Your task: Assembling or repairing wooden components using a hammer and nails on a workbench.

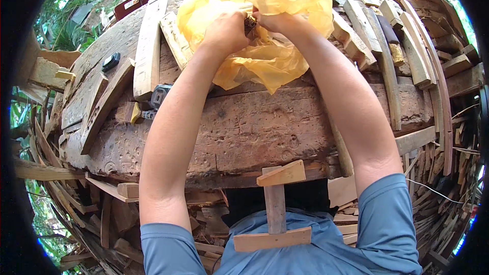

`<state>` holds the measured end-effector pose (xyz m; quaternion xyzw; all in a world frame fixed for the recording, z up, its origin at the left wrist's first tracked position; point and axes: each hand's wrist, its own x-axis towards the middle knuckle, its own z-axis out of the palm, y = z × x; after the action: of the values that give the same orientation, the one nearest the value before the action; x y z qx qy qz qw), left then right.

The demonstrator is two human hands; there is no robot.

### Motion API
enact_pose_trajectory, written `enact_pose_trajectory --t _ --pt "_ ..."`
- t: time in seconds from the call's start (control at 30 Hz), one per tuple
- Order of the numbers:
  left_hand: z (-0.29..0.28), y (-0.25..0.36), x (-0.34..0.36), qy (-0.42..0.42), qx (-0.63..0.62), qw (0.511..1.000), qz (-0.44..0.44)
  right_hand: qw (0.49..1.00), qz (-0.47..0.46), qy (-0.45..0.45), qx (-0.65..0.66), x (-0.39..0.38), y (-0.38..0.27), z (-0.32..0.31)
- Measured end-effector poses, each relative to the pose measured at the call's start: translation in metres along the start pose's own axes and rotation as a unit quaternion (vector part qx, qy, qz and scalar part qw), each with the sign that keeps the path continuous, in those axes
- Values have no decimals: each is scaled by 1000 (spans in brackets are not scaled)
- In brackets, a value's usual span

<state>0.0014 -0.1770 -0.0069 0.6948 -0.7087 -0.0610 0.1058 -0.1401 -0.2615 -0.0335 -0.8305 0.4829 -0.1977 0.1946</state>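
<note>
A thin yellow plastic bag (pixel 275 69) lies spread open at the far middle of the workbench. Both of my hands are inside its mouth, close together. My left hand (pixel 227 31) is closed, its fingers curled around the left side of a small dark brown clump (pixel 249 24). Across from it, my right hand (pixel 276 22) is closed too, with its fingertips at the clump's upper right. What the clump is made of is too small and shaded to tell. Folds of the bag rise behind and around both hands.
The worn wooden bench (pixel 254 132) carries a tape measure (pixel 161 95), a small black device (pixel 110 61) and several wood strips (pixel 150 46). More cut pieces (pixel 356 25) lie at the right. An I-shaped wooden piece (pixel 275 209) is at my lap. Scrap wood (pixel 438 198) surrounds the bench.
</note>
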Motion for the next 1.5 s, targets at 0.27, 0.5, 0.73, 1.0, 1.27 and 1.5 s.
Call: enact_pose_trajectory --t 0.27,0.5,0.73,1.0,1.27,1.5 --pt "-15 9 -13 -15 -48 998 -22 913 -275 301 24 -24 16 -2" --pt "-14 13 -31 71 -308 946 70 993 -91 69 -12 -61 -20 -57" --pt "-36 45 -103 49 -519 853 -35 908 75 -45 410 -127 -45 -77" --pt "-47 59 -173 164 -465 869 -40 925 28 -104 365 -199 -50 -110" --pt "-24 62 -249 336 -386 859 -24 978 -147 -51 142 -287 -45 -108" --pt "6 65 -282 149 -523 833 -102 981 -145 -93 86 -328 -35 -62"
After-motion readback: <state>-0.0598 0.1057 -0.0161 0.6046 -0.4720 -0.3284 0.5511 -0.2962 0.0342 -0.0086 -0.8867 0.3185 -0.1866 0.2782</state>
